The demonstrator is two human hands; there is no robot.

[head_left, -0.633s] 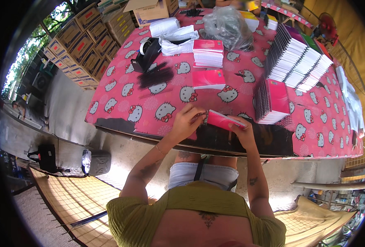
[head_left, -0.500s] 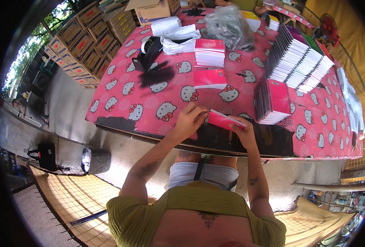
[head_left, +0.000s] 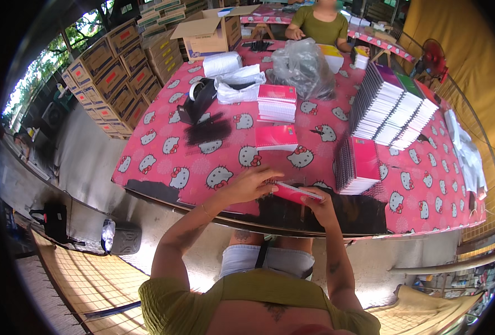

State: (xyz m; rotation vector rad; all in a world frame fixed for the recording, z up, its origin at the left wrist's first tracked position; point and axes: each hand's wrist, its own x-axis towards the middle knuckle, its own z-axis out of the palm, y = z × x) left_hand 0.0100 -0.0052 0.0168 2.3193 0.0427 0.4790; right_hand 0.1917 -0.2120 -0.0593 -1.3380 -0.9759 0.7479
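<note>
Both hands, left hand [head_left: 253, 187] and right hand [head_left: 319, 202], grip 1 pink notebook [head_left: 295, 192] at the counter [head_left: 163, 162] near edge; beyond the notebook, finished stacks [head_left: 359, 166] stand; work appears partly done

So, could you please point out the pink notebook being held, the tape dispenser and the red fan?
pink notebook [head_left: 293, 192], head view, its cover.
tape dispenser [head_left: 198, 99], head view, its black body.
red fan [head_left: 433, 54], head view, its grille.
</note>
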